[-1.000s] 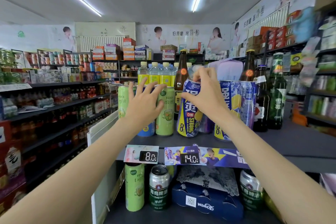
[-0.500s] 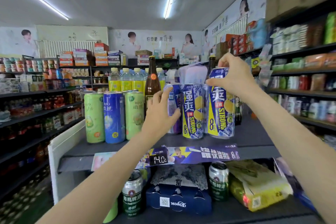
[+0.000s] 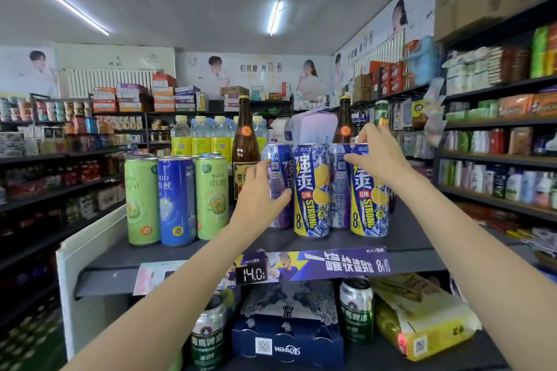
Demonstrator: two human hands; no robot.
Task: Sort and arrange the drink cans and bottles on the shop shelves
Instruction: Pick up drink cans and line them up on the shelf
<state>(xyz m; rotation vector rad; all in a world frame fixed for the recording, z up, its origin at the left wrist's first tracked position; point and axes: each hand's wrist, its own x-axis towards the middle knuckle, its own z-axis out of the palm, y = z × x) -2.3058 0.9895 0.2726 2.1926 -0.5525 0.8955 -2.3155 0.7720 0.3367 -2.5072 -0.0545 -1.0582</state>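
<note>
Two bare forearms reach in, no sleeves, watch or rings showing; the left hand (image 3: 261, 190) and right hand (image 3: 376, 156) are ungloved, nails short and unpainted.

My left hand (image 3: 259, 194) rests on a purple and silver can (image 3: 278, 187), and my right hand (image 3: 375, 156) grips a blue can with yellow lemons and a yellow lightning stripe (image 3: 369, 199); its twin (image 3: 312, 193) shows the same print. Further left stand a pale green can (image 3: 142, 202), a deep blue can (image 3: 177, 202) and another green can (image 3: 211, 196). Behind them are brown bottles with orange seals (image 3: 245, 141). The shelf (image 3: 187, 253) is dark grey, its edge strip (image 3: 325, 263) purple
</note>
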